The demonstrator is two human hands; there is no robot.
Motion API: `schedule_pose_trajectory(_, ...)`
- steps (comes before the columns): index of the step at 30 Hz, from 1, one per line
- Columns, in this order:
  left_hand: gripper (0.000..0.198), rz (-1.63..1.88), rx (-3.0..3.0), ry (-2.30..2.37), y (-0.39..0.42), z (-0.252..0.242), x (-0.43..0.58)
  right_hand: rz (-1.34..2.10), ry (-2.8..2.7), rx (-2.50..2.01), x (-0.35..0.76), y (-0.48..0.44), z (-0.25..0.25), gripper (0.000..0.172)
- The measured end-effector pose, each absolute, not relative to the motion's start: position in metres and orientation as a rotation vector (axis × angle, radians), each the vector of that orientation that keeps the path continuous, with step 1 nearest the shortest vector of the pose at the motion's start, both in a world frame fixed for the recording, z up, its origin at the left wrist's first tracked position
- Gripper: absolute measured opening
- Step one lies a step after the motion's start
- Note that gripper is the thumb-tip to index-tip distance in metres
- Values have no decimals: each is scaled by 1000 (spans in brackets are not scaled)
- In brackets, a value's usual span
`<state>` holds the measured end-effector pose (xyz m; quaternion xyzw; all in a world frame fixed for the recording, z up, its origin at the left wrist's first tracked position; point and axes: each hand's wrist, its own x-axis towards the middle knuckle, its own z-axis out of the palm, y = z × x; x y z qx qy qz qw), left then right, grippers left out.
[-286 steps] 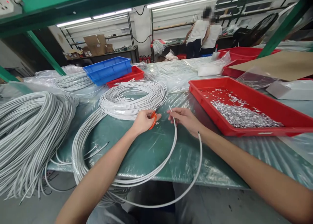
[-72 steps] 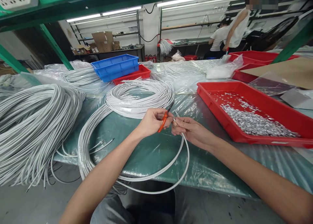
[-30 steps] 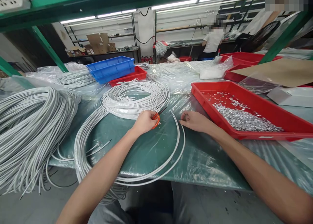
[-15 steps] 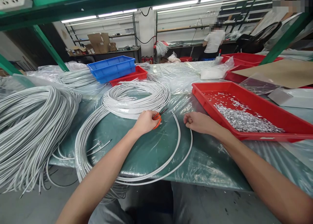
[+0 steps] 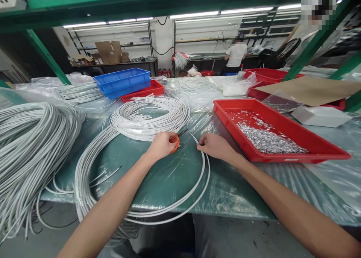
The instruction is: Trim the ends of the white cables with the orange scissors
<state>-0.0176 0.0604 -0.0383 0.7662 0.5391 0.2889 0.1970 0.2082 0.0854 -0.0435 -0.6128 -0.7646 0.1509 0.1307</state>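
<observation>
My left hand is closed around orange-handled scissors, whose dark blades point right over the table. My right hand rests just to their right, its fingers pinched on the end of a grey cable. That cable curves down over the table's front edge and joins a large loose loop of cables. A neat white cable coil lies just beyond both hands.
A red tray with small metal pieces sits at my right. A thick cable bundle hangs at the left. Blue trays on a red one stand behind. Plastic sheet covers the green table. Two people stand far back.
My right hand has slid left towards the scissors and now pinches the cable's end. The left hand with the scissors has barely moved. The view has shifted slightly.
</observation>
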Motion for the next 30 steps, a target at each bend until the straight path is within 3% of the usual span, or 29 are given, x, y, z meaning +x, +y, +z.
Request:
schedule_pose_trajectory(20,25,924,2014,1414,59,-38,-16,774,-2019,-1425,204,85,-49,17)
schedule_pose_trajectory(30,28,1128,1535,1217,66,-39,-12,1226,-1972,-1016,192,72,-40,23)
